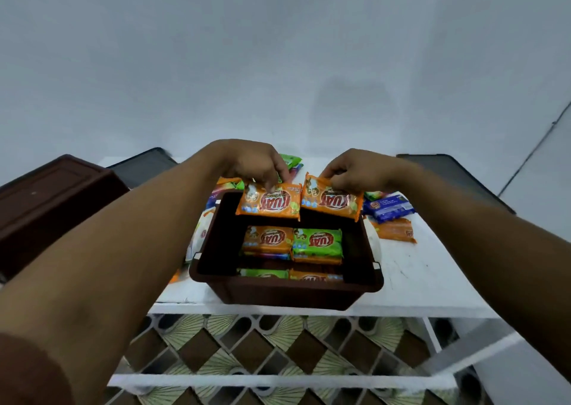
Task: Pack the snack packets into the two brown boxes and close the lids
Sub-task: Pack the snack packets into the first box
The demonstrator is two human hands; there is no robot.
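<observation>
Packing is under way: the left hand [256,165] pinches one orange packet [268,202] and the right hand [355,169] another [332,200], both over the far edge of the open brown box [287,293]. Next, lower them into the free far row.

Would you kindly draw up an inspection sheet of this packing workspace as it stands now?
Surface: white table, scuffed.
Job's things: open brown box partly filled with packed packets, orange and green; second brown box at the left, seemingly lidded; blue packet and loose orange packet lie right of the open one.
Clutter: left dark panel and right dark panel at the rear, purpose unclear.
Hands: left hand pinches the left orange packet; right hand pinches the right orange packet; both over the box's far edge.
Cables: none certain; a thin dark line crosses the right wall.
Surroundings: pale wall; patterned floor tiles.
</observation>
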